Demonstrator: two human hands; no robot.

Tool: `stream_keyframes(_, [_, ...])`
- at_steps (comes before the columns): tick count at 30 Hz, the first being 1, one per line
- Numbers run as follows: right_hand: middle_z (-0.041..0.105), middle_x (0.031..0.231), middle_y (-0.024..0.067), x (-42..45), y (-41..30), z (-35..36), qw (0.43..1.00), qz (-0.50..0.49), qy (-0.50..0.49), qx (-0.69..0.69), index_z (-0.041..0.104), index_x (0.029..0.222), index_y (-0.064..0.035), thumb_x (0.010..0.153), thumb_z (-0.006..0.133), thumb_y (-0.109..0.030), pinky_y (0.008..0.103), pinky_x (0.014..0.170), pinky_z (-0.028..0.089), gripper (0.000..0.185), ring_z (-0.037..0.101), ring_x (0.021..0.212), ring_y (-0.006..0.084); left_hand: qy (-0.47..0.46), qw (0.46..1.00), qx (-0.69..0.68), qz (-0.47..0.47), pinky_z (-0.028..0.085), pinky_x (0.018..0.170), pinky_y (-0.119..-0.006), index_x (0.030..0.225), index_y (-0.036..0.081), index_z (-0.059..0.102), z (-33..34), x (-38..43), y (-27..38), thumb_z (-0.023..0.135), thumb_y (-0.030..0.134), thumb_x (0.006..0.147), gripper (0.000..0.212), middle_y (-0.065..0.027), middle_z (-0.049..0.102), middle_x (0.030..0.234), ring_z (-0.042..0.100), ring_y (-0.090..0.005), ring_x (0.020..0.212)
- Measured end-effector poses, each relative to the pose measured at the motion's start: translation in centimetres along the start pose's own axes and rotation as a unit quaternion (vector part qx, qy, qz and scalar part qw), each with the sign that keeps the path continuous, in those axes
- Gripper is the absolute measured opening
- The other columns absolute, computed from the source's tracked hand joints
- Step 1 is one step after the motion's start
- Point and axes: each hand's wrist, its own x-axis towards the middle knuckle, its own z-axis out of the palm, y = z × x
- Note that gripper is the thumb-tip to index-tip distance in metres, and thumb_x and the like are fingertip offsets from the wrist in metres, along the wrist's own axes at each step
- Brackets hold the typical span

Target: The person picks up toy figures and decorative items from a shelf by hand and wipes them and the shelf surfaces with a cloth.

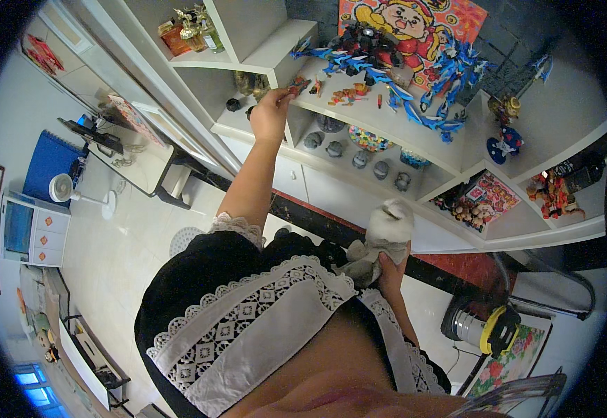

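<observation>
My left hand reaches to the left end of a white display shelf, its fingers closed on a small red and dark toy figure. Just right of it stands a small orange and black figure, then an orange-red toy figure and a small red piece. Behind them stretches a long blue and white toy dragon. My right hand, near my body, holds a grey cloth and a fluffy white duster or cloth bundle; which of these is unclear.
The lower compartment holds several grey head-shaped ornaments and a bowl of colourful pieces. A cartoon picture leans behind the dragon. Bottles stand upper left. A yellow and black vacuum cleaner is on the floor at right.
</observation>
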Motion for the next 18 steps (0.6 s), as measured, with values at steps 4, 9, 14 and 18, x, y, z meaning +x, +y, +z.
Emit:
stream_keyframes(4, [0.039, 0.128, 0.0123, 1.3, 0.4, 1.7, 0.999, 0.028, 0.009, -0.044, 0.017, 0.138, -0.0073, 0.078, 0.063, -0.015, 0.0376, 0.096, 0.035, 0.076, 0.041, 0.115, 0.0249, -0.027, 1.0, 0.005, 0.01, 0.049, 0.061, -0.033, 0.086, 0.011, 0.066, -0.8, 0.6, -0.6, 0.066, 0.031, 0.076, 0.023, -0.0107, 0.065, 0.077, 0.064, -0.0255, 0.07])
stream_keyframes(9, [0.042, 0.127, 0.0115, 4.3, -1.5, 5.9, 0.999, -0.034, 0.013, -0.036, 0.022, 0.137, -0.0043, 0.082, 0.056, -0.02, 0.0366, 0.092, 0.038, 0.067, 0.046, 0.111, 0.0246, -0.096, 0.986, -0.138, 0.002, 0.049, 0.061, -0.031, 0.089, 0.007, 0.064, -3.0, -0.1, -0.5, 0.066, 0.028, 0.079, 0.024, -0.0111, 0.065, 0.075, 0.064, -0.0218, 0.066])
stream_keyframes(14, [0.043, 0.126, 0.0149, 10.1, -7.2, 12.2, 0.989, -0.074, 0.044, -0.118, 0.025, 0.135, -0.0072, 0.077, 0.058, -0.006, 0.0377, 0.094, 0.038, 0.067, 0.044, 0.113, 0.0268, -0.298, 0.857, -0.379, 0.18, 0.049, 0.072, -0.029, 0.126, 0.004, 0.041, -7.6, -3.7, 3.2, 0.065, 0.008, 0.077, 0.055, -0.0108, 0.056, 0.116, 0.061, -0.0179, 0.083])
stream_keyframes(18, [0.048, 0.122, 0.0119, 16.1, -15.7, 20.0, 0.937, -0.258, -0.001, -0.237, 0.038, 0.13, -0.0145, 0.077, 0.059, -0.003, 0.0375, 0.095, 0.037, 0.059, 0.048, 0.109, 0.0269, -0.364, 0.832, -0.367, 0.202, 0.048, 0.075, -0.03, 0.132, 0.005, 0.034, -9.6, -3.1, 2.2, 0.061, 0.006, 0.078, 0.06, -0.0137, 0.054, 0.12, 0.059, -0.0189, 0.085])
